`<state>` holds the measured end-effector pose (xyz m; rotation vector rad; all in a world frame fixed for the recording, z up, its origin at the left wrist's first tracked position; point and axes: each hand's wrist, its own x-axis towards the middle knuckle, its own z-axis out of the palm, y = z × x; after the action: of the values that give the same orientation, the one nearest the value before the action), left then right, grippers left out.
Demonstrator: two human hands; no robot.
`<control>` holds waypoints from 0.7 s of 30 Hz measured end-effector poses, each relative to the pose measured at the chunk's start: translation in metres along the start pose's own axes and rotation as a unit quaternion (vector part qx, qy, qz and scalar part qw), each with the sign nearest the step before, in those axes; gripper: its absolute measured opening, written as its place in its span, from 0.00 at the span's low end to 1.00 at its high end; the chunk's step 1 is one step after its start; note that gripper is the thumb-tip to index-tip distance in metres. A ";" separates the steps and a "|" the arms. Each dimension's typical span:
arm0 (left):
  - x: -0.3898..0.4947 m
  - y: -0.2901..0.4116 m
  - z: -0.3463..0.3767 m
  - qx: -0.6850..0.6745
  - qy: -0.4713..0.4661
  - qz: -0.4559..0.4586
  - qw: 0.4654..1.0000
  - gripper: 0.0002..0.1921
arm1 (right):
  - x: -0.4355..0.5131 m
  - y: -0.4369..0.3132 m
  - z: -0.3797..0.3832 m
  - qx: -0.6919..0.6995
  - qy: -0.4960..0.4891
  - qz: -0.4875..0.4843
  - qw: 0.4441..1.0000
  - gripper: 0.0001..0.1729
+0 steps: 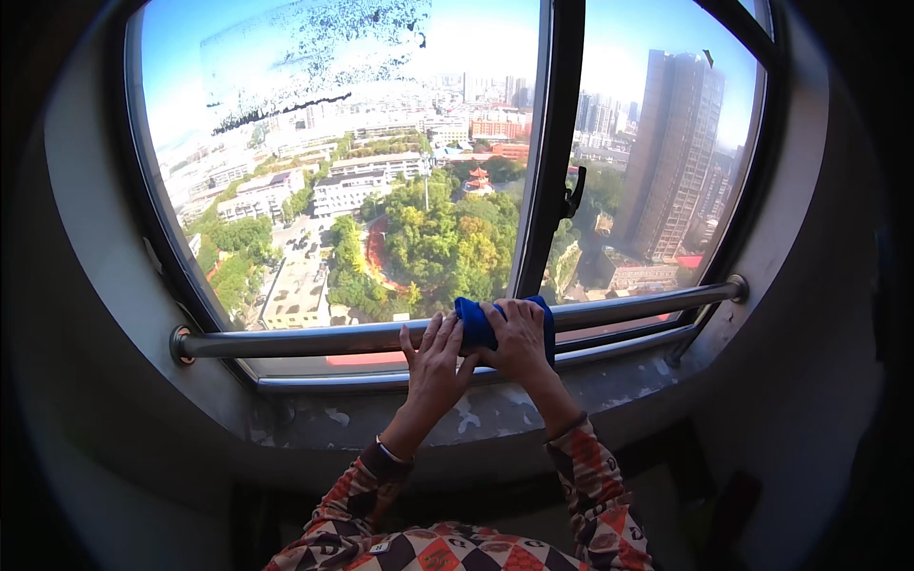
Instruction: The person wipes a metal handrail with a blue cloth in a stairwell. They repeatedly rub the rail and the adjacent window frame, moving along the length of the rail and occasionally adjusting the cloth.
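A folded blue cloth (pixel 475 327) lies over the upper metal rail (pixel 300 342) in front of the window. My right hand (pixel 520 342) is pressed around the cloth and the rail, its fingers bent over the top. To its left, my left hand (pixel 434 367) rests on the same rail with fairly straight fingers. Its index fingertip meets the cloth's left edge, and its thumb points towards my right hand. The underside of the rail behind both hands is hidden.
A second, lower rail (pixel 343 384) runs along the window's foot. Below it is a sill (pixel 378 417) with flaking patches. The dark window frame (pixel 550 143) has a black handle (pixel 573 193). Patchy residue (pixel 321 57) marks the left pane; city buildings and trees show outside.
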<state>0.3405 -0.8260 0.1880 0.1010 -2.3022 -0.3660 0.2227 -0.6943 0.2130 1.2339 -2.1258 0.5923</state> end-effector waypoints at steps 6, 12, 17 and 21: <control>-0.026 -0.060 -0.050 0.039 0.019 -0.053 0.998 0.28 | 0.013 -0.059 0.015 0.004 0.000 0.004 1.000 0.44; -0.043 -0.101 -0.081 0.050 0.018 -0.044 0.998 0.27 | 0.026 -0.106 0.040 0.000 0.013 -0.001 1.000 0.44; -0.042 -0.099 -0.092 0.017 -0.020 -0.014 1.000 0.28 | 0.023 -0.096 0.031 0.021 0.020 -0.020 0.999 0.43; -0.052 -0.119 -0.114 0.004 -0.040 -0.019 0.999 0.30 | 0.033 -0.114 0.038 0.007 -0.010 -0.004 1.000 0.42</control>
<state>0.4540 -0.9564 0.1904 0.1364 -2.3837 -0.3853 0.2998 -0.7917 0.2177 1.2610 -2.1360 0.5950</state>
